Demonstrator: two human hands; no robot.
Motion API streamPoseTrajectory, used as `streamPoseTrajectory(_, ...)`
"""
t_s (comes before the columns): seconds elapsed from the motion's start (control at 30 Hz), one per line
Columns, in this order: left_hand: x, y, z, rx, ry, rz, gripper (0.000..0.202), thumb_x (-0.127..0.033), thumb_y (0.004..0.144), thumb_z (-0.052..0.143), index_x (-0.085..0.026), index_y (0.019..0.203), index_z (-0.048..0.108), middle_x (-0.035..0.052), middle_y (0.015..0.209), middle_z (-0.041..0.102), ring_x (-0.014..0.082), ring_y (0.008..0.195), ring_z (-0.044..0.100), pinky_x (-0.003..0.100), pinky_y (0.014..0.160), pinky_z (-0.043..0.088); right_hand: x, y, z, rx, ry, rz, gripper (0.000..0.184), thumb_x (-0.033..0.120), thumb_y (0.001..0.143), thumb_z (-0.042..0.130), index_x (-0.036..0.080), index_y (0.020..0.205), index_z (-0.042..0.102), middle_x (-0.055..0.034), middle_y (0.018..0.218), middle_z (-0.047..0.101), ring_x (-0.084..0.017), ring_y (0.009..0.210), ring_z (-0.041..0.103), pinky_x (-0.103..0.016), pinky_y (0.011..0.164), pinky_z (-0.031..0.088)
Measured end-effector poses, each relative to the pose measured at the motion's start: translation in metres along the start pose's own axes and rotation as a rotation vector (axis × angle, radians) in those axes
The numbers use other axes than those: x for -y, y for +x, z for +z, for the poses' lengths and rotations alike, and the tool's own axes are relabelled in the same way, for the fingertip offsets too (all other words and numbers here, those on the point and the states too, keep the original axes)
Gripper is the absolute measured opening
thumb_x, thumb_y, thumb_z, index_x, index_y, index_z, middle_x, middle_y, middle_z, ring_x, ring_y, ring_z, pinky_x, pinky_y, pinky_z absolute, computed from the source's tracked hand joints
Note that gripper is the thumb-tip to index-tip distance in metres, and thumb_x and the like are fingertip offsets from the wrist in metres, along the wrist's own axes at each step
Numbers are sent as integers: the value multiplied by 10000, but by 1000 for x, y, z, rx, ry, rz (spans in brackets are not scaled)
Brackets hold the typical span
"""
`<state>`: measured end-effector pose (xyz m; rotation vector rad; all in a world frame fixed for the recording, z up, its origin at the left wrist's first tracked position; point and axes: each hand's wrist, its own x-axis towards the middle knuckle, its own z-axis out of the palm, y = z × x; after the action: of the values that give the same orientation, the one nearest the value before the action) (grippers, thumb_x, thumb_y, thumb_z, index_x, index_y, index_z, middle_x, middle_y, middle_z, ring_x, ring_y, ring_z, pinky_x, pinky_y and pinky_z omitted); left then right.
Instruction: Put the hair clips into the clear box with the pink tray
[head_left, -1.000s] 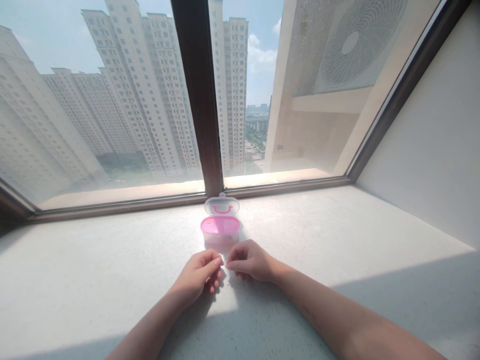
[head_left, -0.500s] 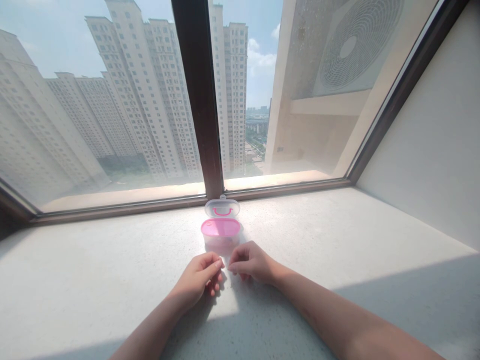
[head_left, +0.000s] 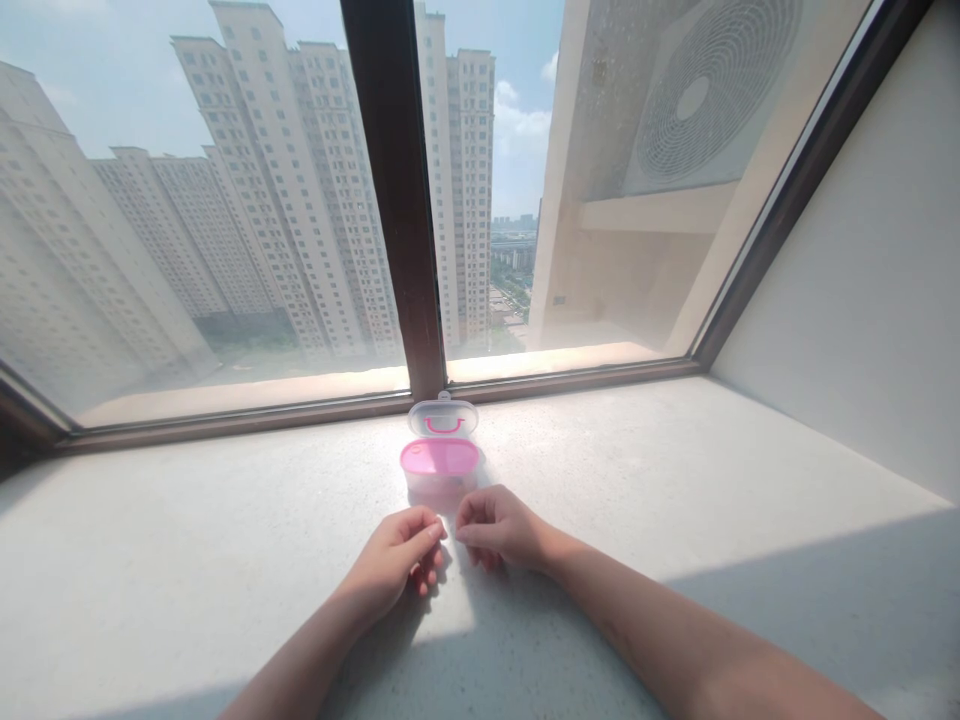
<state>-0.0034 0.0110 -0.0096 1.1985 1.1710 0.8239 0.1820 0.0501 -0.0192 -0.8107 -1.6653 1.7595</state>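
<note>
My left hand and my right hand face each other low over the sill, a small gap between their fingertips. On each, thumb and forefinger are pressed together in a pinch, with the other fingers curled. Whatever they may hold is too small or too hidden to make out. Just beyond them stands a small oval plastic box with clear sides and a pink inner cover. Its clear lid, fitted with a pink handle, is raised at the back. My right hand is close to the box's front right side.
The pale speckled window sill carries sunlit patches and shadows. Behind the box rises a dark window post, joined to the lower frame. A white wall bounds the right side. Outside the glass are tall buildings and an air-conditioner unit.
</note>
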Motion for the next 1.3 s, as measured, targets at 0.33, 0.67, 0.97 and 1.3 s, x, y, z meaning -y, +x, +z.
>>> streamPoseTrajectory(0.33, 1, 0, 0, -2, -14, -5, 322, -451, 775, 607, -147, 713, 520, 1, 572, 557, 95, 442, 520, 184, 390, 374, 0, 0, 1, -19, -30, -3, 121, 244, 742, 624, 133, 723, 580, 32, 491, 576, -79, 367, 497, -162, 347, 355)
streamPoseTrajectory(0.67, 3, 1, -1, 0, -50, -11, 343, -470, 747, 639, -155, 698, 512, 3, 556, 563, 94, 435, 512, 178, 384, 353, 3, 0, 3, -46, -52, 15, 133, 265, 743, 612, 139, 734, 570, 33, 508, 577, -82, 379, 503, -165, 353, 350)
streamPoseTrajectory(0.97, 0, -1, 0, -19, -40, -22, 326, -454, 761, 621, -156, 711, 496, -2, 565, 555, 94, 434, 518, 186, 389, 361, 2, 1, 6, -68, -80, 13, 109, 246, 753, 590, 141, 733, 566, 31, 515, 578, -83, 384, 503, -160, 344, 334)
streamPoseTrajectory(1.3, 6, 2, -2, -13, -35, 30, 307, -432, 781, 606, -145, 723, 510, 1, 562, 560, 87, 425, 512, 182, 384, 365, -4, 0, 7, -101, -95, -14, 104, 246, 768, 579, 145, 747, 568, 33, 519, 581, -81, 384, 504, -158, 344, 335)
